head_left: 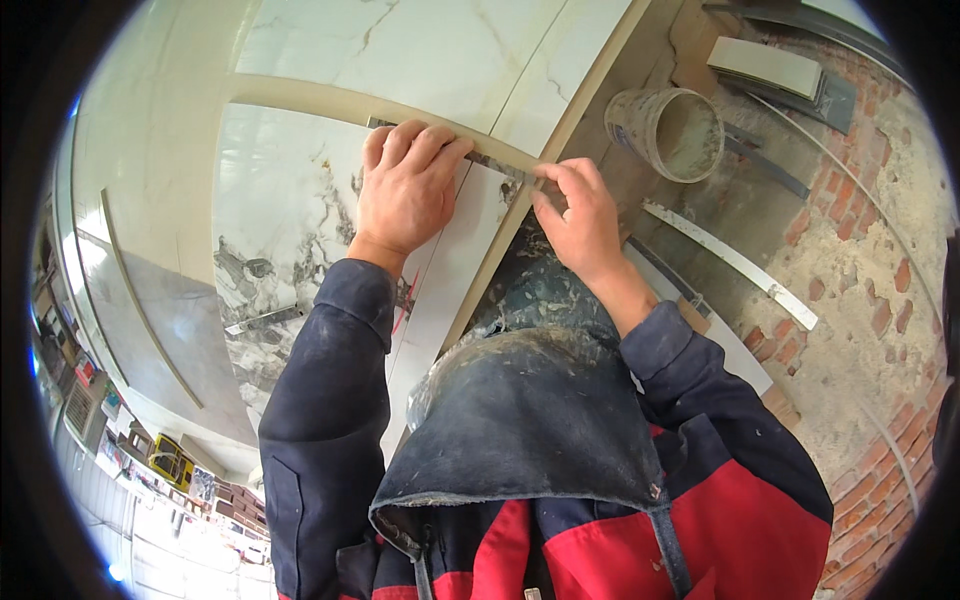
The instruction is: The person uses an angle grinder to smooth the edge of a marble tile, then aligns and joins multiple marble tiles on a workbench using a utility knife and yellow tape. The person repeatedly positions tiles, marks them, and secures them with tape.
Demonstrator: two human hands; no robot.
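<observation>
A narrow dark mottled strip (497, 167) lies along the far edge of a white tile with dark grey marbling (290, 170). Over its middle my left hand (410, 190) rests with curled fingers pressing it; the palm hides part of it. At the strip's right end my right hand (585, 215) pinches it between thumb and forefinger. Toward me, a plain white strip of tile (430, 290) borders the marbled one, with a pinkish-red mark near the joint. A thin flat metal piece (265, 319) lies on the marbled tile, left of my forearm.
Larger white veined tiles (400, 50) lie beyond. To the right, a dirty bucket (665, 135) holds greyish stuff. Near it are a long white strip (730, 262), stacked tile pieces (765, 68) and a rough brick wall (850, 270). A yellow case (171, 461) is far left.
</observation>
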